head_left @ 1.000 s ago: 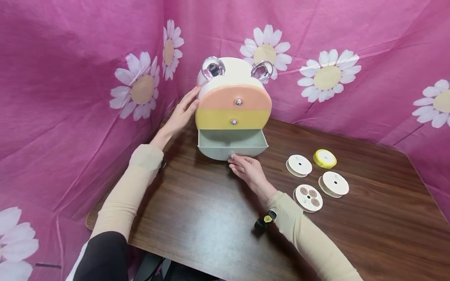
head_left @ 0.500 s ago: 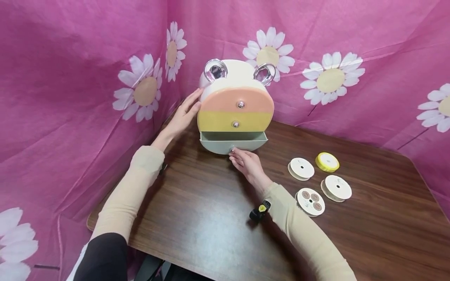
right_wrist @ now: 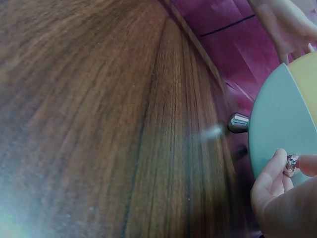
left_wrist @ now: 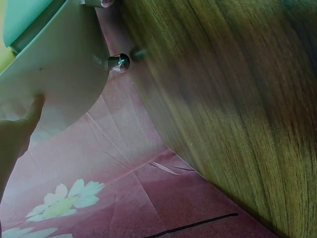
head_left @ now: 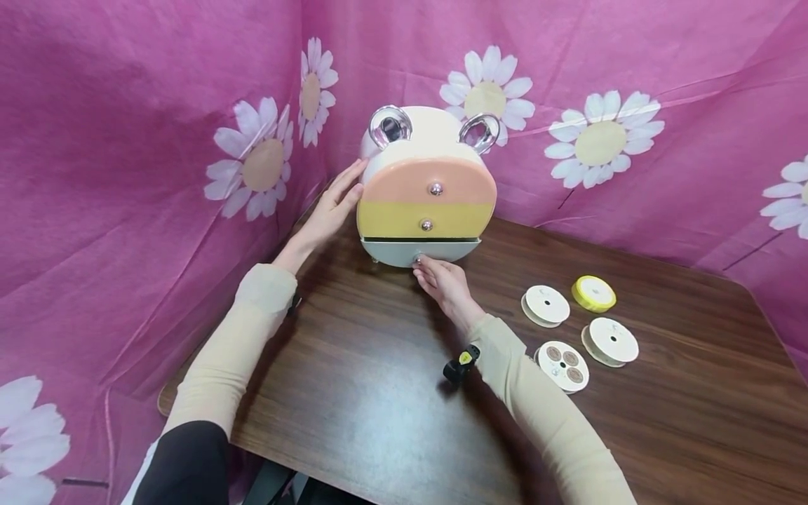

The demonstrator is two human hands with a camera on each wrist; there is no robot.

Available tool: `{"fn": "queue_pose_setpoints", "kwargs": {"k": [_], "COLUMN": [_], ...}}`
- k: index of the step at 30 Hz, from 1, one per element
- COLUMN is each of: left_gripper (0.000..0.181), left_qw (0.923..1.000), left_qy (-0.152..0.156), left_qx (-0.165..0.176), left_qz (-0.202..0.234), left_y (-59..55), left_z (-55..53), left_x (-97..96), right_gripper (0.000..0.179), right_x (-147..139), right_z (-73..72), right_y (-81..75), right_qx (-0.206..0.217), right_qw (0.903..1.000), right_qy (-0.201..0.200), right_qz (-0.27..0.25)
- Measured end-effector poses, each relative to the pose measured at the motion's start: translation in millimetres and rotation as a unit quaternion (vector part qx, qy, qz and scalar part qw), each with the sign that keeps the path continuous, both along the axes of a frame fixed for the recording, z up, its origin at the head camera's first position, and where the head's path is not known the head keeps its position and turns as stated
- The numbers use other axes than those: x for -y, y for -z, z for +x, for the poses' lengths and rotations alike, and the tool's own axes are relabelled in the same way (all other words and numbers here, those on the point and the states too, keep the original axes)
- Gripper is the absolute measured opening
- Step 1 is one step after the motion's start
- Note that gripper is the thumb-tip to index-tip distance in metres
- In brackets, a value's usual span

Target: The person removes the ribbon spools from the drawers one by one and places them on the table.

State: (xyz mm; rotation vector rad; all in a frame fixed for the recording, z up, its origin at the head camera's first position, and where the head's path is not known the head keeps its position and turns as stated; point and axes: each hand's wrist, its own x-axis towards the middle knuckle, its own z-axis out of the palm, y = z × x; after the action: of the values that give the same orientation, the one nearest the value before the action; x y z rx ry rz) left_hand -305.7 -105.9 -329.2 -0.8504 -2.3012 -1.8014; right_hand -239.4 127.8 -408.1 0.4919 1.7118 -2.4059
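A small rounded drawer cabinet (head_left: pixel 413 130) with a white body stands at the back of the table. Its orange drawer (head_left: pixel 398 181) and yellow drawer (head_left: pixel 388 221) are flush, while the pale green bottom drawer (head_left: pixel 388 251) shows a thin dark gap along its top. My right hand (head_left: pixel 447 286) pinches the drawer's silver knob (right_wrist: pixel 292 161) between thumb and fingers. With fingers extended, my left hand (head_left: pixel 332 209) rests against the cabinet's left side. In the left wrist view, a fingertip touches the white side wall (left_wrist: pixel 64 84) above a silver foot (left_wrist: pixel 119 63).
Right of the cabinet lie several ribbon spools: a yellow one (head_left: pixel 594 294), two plain white ones (head_left: pixel 546 306) and one with brown round labels (head_left: pixel 562 366). Pink flowered cloth (head_left: pixel 391 56) hangs behind and left of the wooden table (head_left: pixel 341 365).
The green drawer has slid inward from well pulled out to nearly closed, my right hand moving with its knob. My left hand stays on the cabinet's side.
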Motion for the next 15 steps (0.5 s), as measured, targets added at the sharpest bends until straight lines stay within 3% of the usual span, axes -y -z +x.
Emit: {"fn": "queue_pose_setpoints", "kwargs": {"k": [11, 15], "left_gripper": [0.051, 0.051], "left_qw": [1.0, 0.9999], "left_qy": [0.005, 0.0], "left_qx": [-0.002, -0.01], "left_qz": [-0.001, 0.004], "left_y": [2.0, 14.9], "left_z": [-2.6, -15.2], "left_x": [-0.3, -0.4], "right_gripper": [0.012, 0.012], "right_x": [1.2, 0.9], "right_z": [-11.9, -14.5], "right_y": [-0.3, 0.8], "right_qx": [0.005, 0.007], "right_qw": [0.9999, 0.9999], "right_qy": [0.003, 0.004], "right_qz": [-0.009, -0.015]}}
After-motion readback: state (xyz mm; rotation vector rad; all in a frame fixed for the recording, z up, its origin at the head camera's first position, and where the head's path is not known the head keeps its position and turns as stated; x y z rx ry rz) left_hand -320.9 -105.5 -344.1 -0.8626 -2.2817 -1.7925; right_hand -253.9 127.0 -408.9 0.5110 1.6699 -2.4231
